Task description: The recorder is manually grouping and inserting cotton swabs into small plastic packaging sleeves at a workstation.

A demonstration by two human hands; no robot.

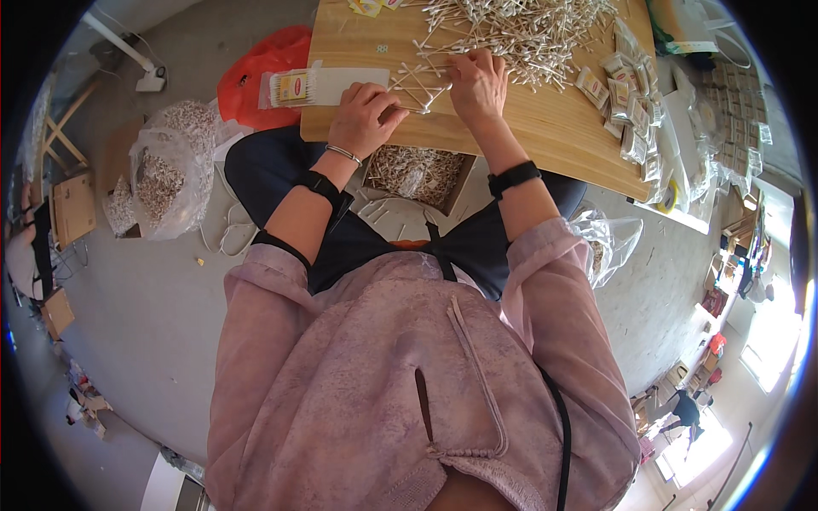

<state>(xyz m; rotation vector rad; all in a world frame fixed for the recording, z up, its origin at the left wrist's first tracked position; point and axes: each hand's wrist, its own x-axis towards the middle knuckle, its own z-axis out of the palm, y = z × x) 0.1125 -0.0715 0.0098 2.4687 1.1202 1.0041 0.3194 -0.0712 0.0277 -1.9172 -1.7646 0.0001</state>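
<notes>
Loose cotton swabs [415, 88] lie crossed on the wooden table [528, 128] between my two hands. My left hand [365, 121] rests near the table's front edge, fingers curled and closed on the ends of a few swabs. To its right, my right hand [479, 87] has bent fingers closed on swabs at the near side of a big heap of cotton swabs [520, 34]; its fingertips are partly hidden. A white card strip [335, 85] lies left of my left hand, with a clear packet of swabs with a yellow label [294, 87] at its left end.
Filled swab packets [626, 98] are piled along the table's right side. An open box of swabs [416, 175] sits below the front edge, between my legs. A red plastic bag [264, 77] and a clear bag of swabs [170, 175] stand at left. More packets [737, 128] are stacked far right.
</notes>
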